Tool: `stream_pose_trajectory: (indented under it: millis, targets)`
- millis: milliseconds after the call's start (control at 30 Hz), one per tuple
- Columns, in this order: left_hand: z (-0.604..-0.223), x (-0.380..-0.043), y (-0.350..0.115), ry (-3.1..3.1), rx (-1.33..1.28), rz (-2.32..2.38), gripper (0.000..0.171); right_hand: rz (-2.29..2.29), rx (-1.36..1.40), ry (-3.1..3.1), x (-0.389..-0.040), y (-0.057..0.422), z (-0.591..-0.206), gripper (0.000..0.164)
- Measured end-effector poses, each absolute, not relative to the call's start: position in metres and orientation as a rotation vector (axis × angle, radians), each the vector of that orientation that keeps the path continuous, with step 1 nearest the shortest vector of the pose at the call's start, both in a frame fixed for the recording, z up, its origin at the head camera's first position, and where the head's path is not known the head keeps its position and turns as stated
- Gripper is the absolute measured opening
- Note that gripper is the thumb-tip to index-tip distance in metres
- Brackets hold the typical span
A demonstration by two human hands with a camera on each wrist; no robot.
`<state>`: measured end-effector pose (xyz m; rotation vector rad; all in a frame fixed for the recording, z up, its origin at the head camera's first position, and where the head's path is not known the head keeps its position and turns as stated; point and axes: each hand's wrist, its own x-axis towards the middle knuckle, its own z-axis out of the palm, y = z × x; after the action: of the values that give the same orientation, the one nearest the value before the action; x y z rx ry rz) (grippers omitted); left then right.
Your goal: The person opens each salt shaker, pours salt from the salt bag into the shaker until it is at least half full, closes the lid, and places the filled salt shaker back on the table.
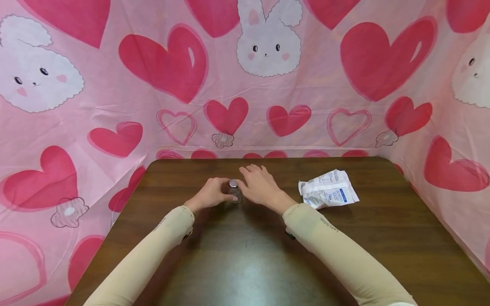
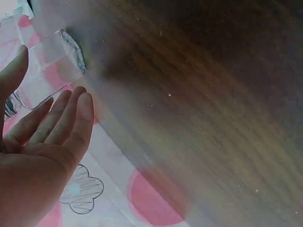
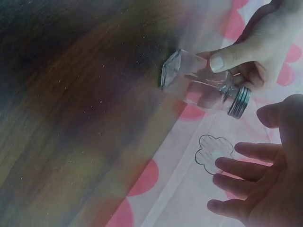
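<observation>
Beyond the brown wooden table [image 1: 237, 263], from nine o'clock round to three, pink cloth [image 1: 321, 74] with hearts and rabbits. Leftmost, at about nine o'clock from the clear glass bottle [image 1: 236, 196], the left hand [image 1: 210, 193], apparently gripping it, thumb on the near side and fingers behind in the right wrist view. Next, the bottle itself, between both hands: roughly upright, long axis from twelve down to six, silvery cap [image 1: 233, 183] at twelve. Cannot tell whether resting on the table or lifted. At about two o'clock from the bottle, just beside the cap, the right hand [image 1: 260, 185]: fingers extended, grasping nothing, thumb nearest the cap. Nearer of the two, the left; bottle at three o'clock from it, at eight from the right. Rightmost, at three o'clock, well apart, a white packet [image 1: 329, 190].
</observation>
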<state>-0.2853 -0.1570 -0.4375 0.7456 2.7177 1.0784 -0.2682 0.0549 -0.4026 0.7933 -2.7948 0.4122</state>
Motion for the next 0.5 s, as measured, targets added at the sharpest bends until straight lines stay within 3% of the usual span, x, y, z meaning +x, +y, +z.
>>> stream_pose_trajectory:
  millis: [500]
  targets:
    - [-0.44, -0.284, -0.158, 2.723, 0.817, 1.133, 0.04, 0.459, 0.893, -2.724, -0.263, 0.042, -0.406, 0.036]
